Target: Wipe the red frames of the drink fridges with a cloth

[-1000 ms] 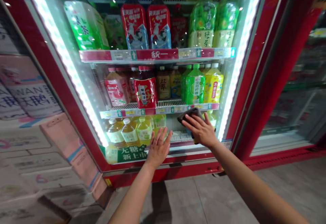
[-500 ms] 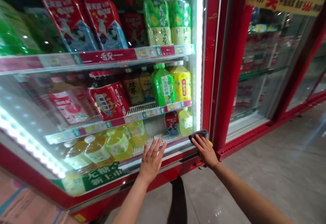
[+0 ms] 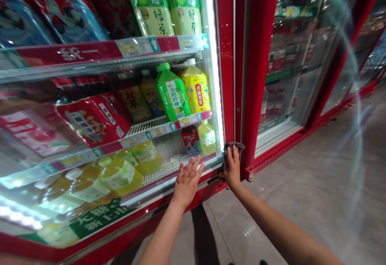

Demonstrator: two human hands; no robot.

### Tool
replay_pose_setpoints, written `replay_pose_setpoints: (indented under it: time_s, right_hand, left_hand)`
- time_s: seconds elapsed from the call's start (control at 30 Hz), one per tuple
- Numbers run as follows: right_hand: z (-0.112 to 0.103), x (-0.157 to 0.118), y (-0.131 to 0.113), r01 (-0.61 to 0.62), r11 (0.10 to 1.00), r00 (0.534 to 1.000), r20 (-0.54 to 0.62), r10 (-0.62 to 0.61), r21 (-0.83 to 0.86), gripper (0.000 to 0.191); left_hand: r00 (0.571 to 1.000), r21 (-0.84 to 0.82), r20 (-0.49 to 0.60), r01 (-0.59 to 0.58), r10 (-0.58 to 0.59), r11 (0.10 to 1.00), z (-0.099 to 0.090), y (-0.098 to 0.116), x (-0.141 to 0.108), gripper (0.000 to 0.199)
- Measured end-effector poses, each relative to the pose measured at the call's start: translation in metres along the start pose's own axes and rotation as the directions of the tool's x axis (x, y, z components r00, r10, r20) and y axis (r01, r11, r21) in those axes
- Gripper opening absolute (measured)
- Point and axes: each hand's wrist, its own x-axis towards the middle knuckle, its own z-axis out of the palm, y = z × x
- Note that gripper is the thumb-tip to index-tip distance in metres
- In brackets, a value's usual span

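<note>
My left hand [image 3: 187,182] is open, its fingers spread over the lower glass of a red-framed drinks cooler [image 3: 226,76]. My right hand [image 3: 233,170] presses a dark grey cloth [image 3: 237,146] against the cooler's lower right frame, fingers pointing up over it. Part of the cloth is hidden beneath the palm. Behind the glass near my hands stand a small pale-green bottle [image 3: 207,138] and a red pack [image 3: 190,139] on the bottom shelf. Several yellow drink bottles [image 3: 117,172] are to the left.
Upper shelves hold green bottles [image 3: 172,92], a yellow bottle [image 3: 196,88] and red multipacks [image 3: 93,118]. A green sign [image 3: 98,216] is at the glass's lower left. Another red-framed cooler [image 3: 251,108] adjoins on the right. Grey tiled floor [image 3: 289,200] extends below.
The view has shifted nearer and to the right. My right hand and the cloth have moved from the glass's lower corner onto the red frame. My left hand stays spread near the lower glass.
</note>
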Motion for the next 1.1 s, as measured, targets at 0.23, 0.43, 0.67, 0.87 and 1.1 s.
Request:
replay_pose_setpoints:
  time_s: [0.23,0.43,0.67,0.87,1.1]
  right_hand:
    - [0.034,-0.069,-0.057,-0.29,0.951,0.956,0.085,0.281,0.11,0.083]
    - [0.029,-0.089,-0.043,0.098,0.984,0.941,0.308,-0.14,0.149,0.083]
    - [-0.018,-0.05,0.037,0.293,0.956,0.883,0.38,-0.275,0.011,0.06]
    - [-0.078,0.005,0.062,0.29,0.89,0.954,0.183,-0.238,-0.353,0.05]
    - [-0.145,0.12,0.088,0.664,0.614,0.746,0.436,-0.503,-0.427,0.047]
  left_hand:
    - [0.998,0.006,-0.019,-0.062,0.062,0.998,-0.002,-0.006,-0.013,0.08]
    - [0.998,0.008,-0.054,-0.037,0.037,0.999,-0.004,-0.014,-0.02,0.075]
    - [0.99,-0.08,-0.125,-0.079,0.068,0.994,0.019,0.0,-0.013,0.072]
    - [0.98,-0.119,-0.182,-0.104,0.081,0.987,0.036,0.029,0.01,0.07]
    - [0.978,-0.08,-0.181,-0.115,0.099,0.99,0.045,0.053,0.038,0.075]
